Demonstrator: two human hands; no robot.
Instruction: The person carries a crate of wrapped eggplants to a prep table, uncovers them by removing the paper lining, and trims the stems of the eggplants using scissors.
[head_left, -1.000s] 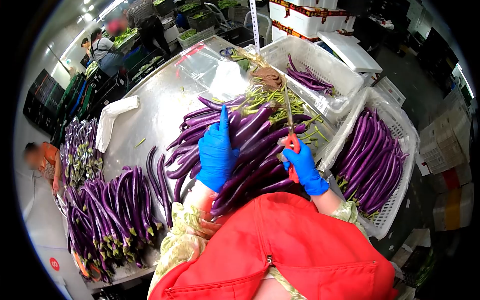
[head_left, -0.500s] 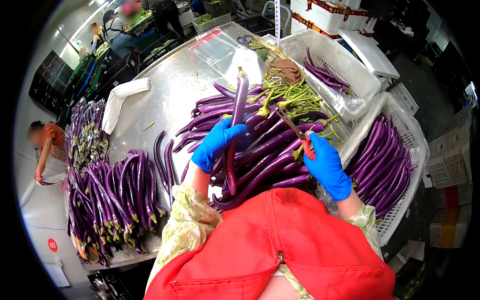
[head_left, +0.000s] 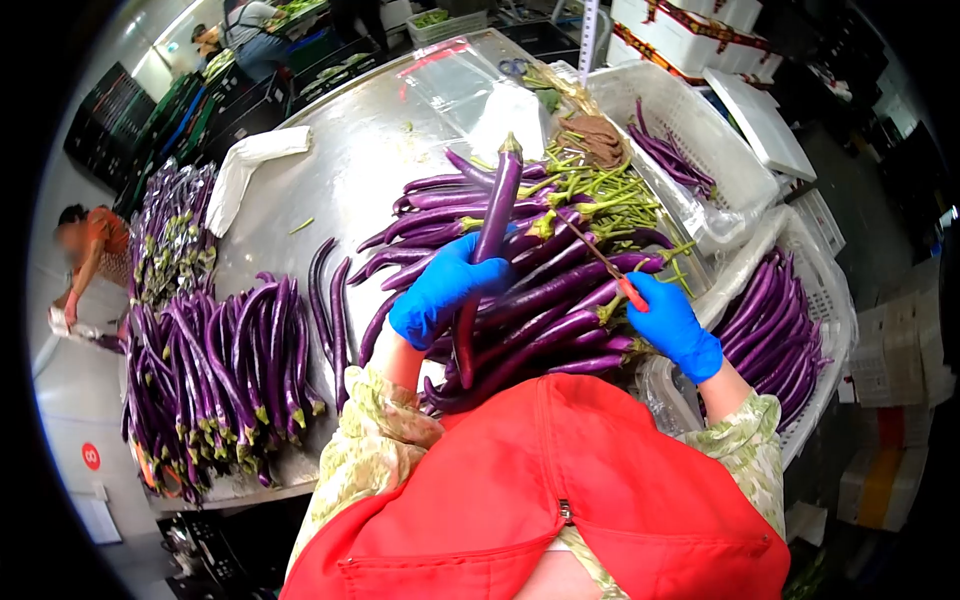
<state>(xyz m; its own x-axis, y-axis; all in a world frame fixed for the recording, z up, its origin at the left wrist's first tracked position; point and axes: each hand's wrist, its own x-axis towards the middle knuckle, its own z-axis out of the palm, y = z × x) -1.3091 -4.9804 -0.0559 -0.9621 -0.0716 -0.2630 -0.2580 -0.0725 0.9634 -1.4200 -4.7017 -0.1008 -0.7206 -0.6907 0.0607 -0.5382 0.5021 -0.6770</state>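
My left hand (head_left: 445,290), in a blue glove, is wrapped round the middle of a long purple eggplant (head_left: 497,205). This eggplant stands nearly upright in view, its trimmed stem end at the top. My right hand (head_left: 672,322), gloved too, grips red-handled scissors (head_left: 628,287); their blades point up and left over the pile. Beneath both hands lies a heap of eggplants (head_left: 550,300), many with green caps turned to the right. Cut green stems (head_left: 625,205) are scattered beside the heap's upper right.
Eggplants in rows (head_left: 225,370) cover the metal table's (head_left: 350,180) left side, with bagged ones (head_left: 175,235) behind. On the right stand two white crates (head_left: 845,330) holding eggplants. A brown cloth (head_left: 593,140) and plastic bags (head_left: 445,90) lie farther back. A person (head_left: 95,250) stands at far left.
The view has shifted slightly. My left hand still holds the eggplant upright. The scissors have come a little lower, their blades now looking closer together.
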